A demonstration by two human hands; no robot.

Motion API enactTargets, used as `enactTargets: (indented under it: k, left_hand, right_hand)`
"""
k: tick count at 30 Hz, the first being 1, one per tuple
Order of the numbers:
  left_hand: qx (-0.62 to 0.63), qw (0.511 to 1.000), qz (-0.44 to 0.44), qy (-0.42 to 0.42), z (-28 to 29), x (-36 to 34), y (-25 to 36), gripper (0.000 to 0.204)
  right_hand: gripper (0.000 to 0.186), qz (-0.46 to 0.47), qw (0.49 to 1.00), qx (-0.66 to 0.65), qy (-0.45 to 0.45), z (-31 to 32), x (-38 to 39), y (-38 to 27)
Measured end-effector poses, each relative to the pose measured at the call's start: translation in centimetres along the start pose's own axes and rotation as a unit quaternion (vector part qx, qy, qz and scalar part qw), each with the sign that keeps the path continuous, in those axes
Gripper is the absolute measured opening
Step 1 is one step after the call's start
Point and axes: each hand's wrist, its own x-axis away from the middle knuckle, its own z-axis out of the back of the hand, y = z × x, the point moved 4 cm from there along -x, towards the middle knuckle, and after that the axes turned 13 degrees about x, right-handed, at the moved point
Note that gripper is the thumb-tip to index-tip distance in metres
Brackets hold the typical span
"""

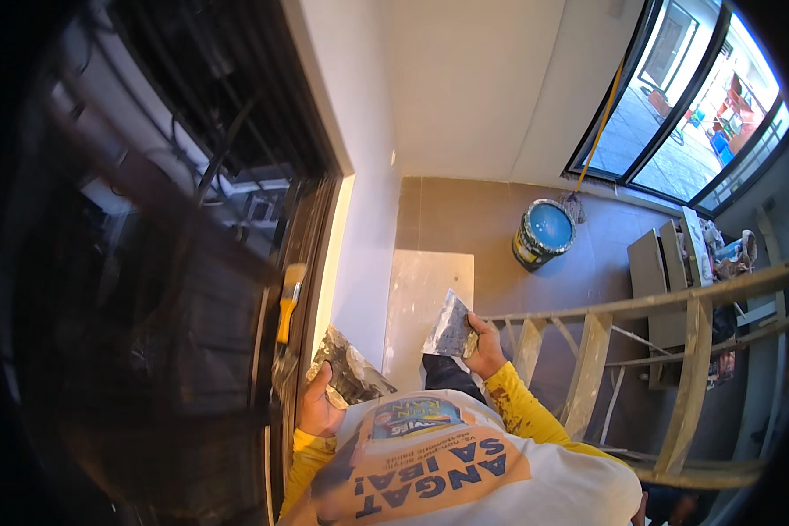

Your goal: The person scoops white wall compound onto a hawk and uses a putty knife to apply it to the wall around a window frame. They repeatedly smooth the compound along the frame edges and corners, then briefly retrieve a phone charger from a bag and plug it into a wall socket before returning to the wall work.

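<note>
Showing, in the head view, two bare hands, each grasping a flat metal tool, with a gap between the tools. The left hand [322,408] grips a broad metal plate smeared with pale and dark compound [352,368], thumb over its near edge; the plate lies up and to the right of the palm, its long axis slanting from upper left to lower right. The right hand [485,348] is closed around the right edge of a grey, four-cornered metal blade spotted with residue [450,329], which projects leftward and upward from the grip. The governing relation is that gap: the blade lies to the right of the plate and slightly higher in the view, the two not touching. The left hand is the nearer to the smooth white wall [368,175] and to the yellow-handled, pale-bristled paintbrush [290,302] by the dark window frame; the right is the nearer to the pale wooden ladder [587,368]. Beyond both stands a blue-topped, paint-streaked round bucket [543,235].

Writing: the white shirt [570,478] carries an orange panel with large dark blue capitals, inverted in this view, and smaller print beside a pictured blue container. Markings on the bucket's side are too small to read.
</note>
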Motion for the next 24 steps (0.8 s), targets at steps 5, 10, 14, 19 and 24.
enactTargets:
  k: [5, 10, 14, 19, 24]
  left_hand:
    - [-0.012, 0.999, 0.021, -0.043, -8.5, -13.6, -1.2, 0.047]
    - [-0.013, 0.992, 0.064, -0.105, -17.9, -25.1, -4.5, 0.046]
    - [-0.036, 0.985, 0.084, -0.145, -24.4, -31.8, -7.2, 0.045]
    - [-0.09, 0.968, 0.095, -0.212, -33.0, -40.5, -11.7, 0.045]
    - [-0.133, 0.944, 0.105, -0.284, -40.3, -50.2, -16.8, 0.044]
  right_hand:
    - [0.031, 0.001, 0.997, -0.02, -0.075, -4.4, -5.0, -11.9]
    - [0.035, 0.051, 0.995, 0.005, -0.083, -4.2, -8.2, -22.8]
    - [0.035, 0.109, 0.987, -0.078, -0.086, -3.5, -8.6, -29.0]
    - [0.036, 0.177, 0.975, -0.122, -0.051, -2.9, -7.6, -34.2]
    - [0.034, 0.22, 0.968, -0.121, -0.01, -2.7, -9.2, -40.0]
